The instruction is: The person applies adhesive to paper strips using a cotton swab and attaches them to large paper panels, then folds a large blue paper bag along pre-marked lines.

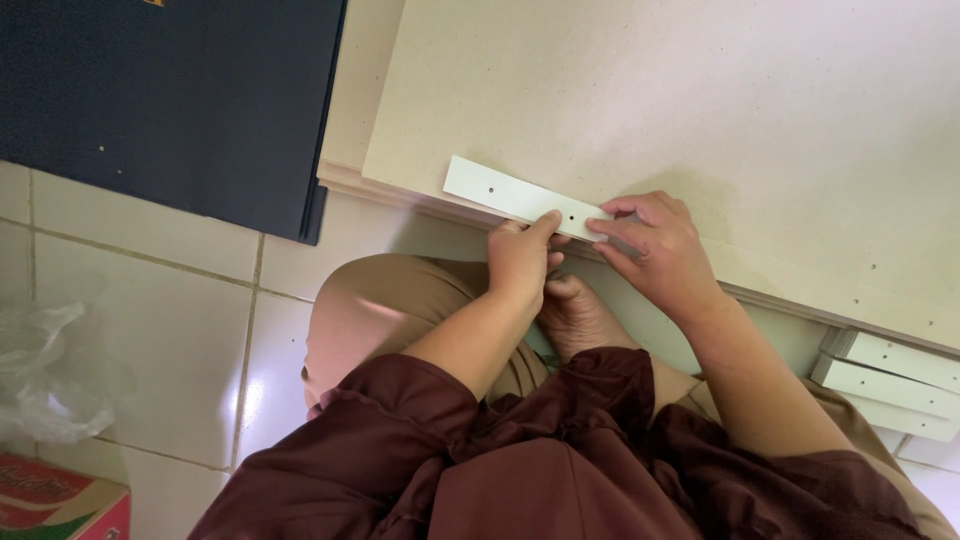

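White floor tiles (170, 320) lie under big flat boards. On the near edge of the tan board (700, 110) lies a thin white strip (515, 196) with small holes in it. The left hand (522, 262) pinches the strip near its middle with thumb and finger. The right hand (655, 245) presses its fingers (610, 228) down on the strip's right end. A dark blue board (170, 100) lies far to the left. More white strips (885, 380) sit stacked at the right. A crumpled clear plastic bag (45, 370) and a red box (60, 505) sit in the lower left corner.
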